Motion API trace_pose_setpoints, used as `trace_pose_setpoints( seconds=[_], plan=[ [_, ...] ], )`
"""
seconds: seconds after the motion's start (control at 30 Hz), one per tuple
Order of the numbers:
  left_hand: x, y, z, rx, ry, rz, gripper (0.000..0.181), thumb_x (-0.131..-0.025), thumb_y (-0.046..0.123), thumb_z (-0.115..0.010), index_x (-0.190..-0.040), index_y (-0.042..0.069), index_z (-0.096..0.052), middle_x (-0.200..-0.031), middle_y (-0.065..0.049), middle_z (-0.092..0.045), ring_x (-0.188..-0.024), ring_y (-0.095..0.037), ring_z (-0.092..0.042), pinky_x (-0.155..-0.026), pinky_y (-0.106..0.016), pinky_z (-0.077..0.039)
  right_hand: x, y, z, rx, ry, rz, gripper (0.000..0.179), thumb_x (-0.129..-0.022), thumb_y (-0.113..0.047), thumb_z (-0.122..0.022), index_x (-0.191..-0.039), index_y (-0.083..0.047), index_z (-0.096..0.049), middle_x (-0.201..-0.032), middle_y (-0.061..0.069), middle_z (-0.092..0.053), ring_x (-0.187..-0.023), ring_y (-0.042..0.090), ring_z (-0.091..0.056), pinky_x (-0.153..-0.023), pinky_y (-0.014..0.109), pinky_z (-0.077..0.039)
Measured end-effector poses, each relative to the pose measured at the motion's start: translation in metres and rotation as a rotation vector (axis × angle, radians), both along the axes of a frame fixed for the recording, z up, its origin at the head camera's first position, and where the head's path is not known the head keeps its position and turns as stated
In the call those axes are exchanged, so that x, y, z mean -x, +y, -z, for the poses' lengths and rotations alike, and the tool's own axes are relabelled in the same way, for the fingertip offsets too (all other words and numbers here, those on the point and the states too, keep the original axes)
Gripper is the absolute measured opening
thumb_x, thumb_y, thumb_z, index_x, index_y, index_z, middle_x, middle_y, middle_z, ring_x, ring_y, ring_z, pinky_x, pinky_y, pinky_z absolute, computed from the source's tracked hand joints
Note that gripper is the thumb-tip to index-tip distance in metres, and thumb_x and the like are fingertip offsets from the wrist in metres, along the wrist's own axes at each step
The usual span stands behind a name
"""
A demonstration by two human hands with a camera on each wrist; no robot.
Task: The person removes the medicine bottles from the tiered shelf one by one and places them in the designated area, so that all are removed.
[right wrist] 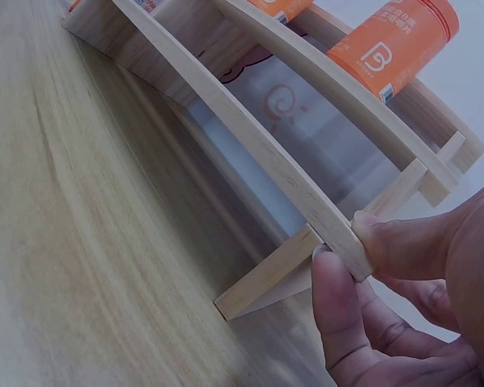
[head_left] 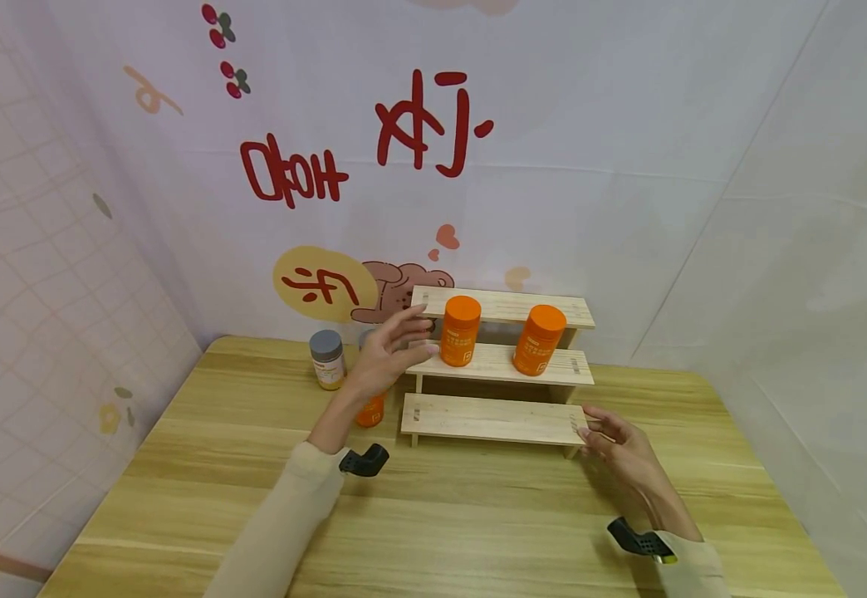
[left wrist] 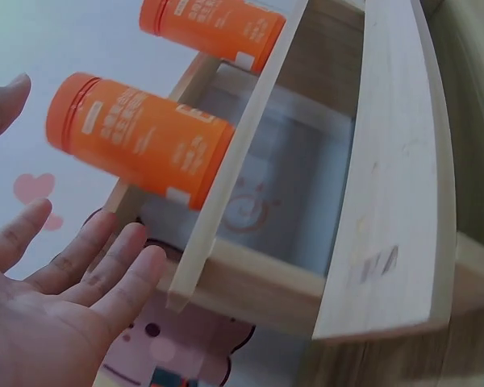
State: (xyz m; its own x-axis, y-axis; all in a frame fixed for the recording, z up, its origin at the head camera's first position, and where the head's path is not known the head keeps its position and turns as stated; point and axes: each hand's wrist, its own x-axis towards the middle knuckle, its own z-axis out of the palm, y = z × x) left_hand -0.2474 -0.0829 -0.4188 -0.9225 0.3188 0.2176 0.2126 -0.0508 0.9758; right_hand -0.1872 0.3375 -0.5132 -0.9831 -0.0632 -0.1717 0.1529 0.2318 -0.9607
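Observation:
A three-step wooden shelf [head_left: 489, 415] stands against the back of the table. Two orange jars [head_left: 460, 334] with orange lids and pale printing stand upright, side by side, on its middle step. My left hand [head_left: 383, 359] hovers just left of the nearer jar, its fingers spread and apart from it; the left wrist view shows a gap between the fingertips and the orange jar [left wrist: 137, 141]. At the right end of the lowest board, my right hand [head_left: 624, 453] pinches the corner between thumb and fingers, seen closely in the right wrist view.
A grey-lidded jar [head_left: 327, 361] stands on the table left of the shelf. Partly hidden behind my left forearm is another orange jar [head_left: 370, 412]. A printed cloth wall [head_left: 590, 166] rises behind the wooden table [head_left: 463, 515].

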Motion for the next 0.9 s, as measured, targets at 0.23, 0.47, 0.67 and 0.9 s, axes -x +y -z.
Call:
trace_pose_setpoints(
  seconds=[0.23,0.47,0.67,0.9],
  plan=[
    [0.006,0.016,0.004,-0.002,-0.031,0.026,0.072,-0.095,0.016,-0.073,-0.158,0.02,-0.039,-0.151,-0.013,-0.051,-0.142,-0.034,-0.05,-0.116,-0.046,-0.046,0.0,-0.001,0.0,0.024,0.004,0.006,0.057,-0.102,-0.009,-0.063,-0.152,0.003,-0.041,-0.116,-0.005,-0.062,-0.099,0.003,-0.065,-0.086,0.024,-0.061],
    [0.012,0.03,0.004,0.013,-0.053,0.015,0.068,-0.095,0.019,-0.075,-0.155,0.029,-0.044,-0.148,-0.008,-0.055,-0.138,-0.029,-0.054,-0.114,-0.047,-0.048,0.0,-0.001,0.0,0.023,-0.002,0.009,0.056,-0.102,-0.008,-0.063,-0.152,0.003,-0.041,-0.117,-0.003,-0.063,-0.098,0.004,-0.066,-0.086,0.024,-0.061],
    [0.017,0.039,0.003,0.044,-0.058,0.003,0.072,-0.095,0.021,-0.075,-0.158,0.024,-0.039,-0.15,-0.01,-0.054,-0.138,-0.03,-0.054,-0.114,-0.048,-0.048,-0.001,-0.001,-0.003,0.027,-0.003,0.006,0.057,-0.102,-0.008,-0.062,-0.153,0.003,-0.039,-0.119,0.0,-0.062,-0.098,0.004,-0.065,-0.085,0.023,-0.061],
    [0.021,0.046,0.002,0.078,-0.05,-0.036,0.069,-0.095,0.024,-0.075,-0.156,0.022,-0.042,-0.147,-0.01,-0.058,-0.134,-0.03,-0.058,-0.112,-0.048,-0.05,-0.001,-0.002,-0.003,0.031,0.0,0.008,0.058,-0.102,-0.008,-0.062,-0.154,0.003,-0.038,-0.119,0.0,-0.062,-0.099,0.003,-0.065,-0.086,0.024,-0.061]
  ],
)
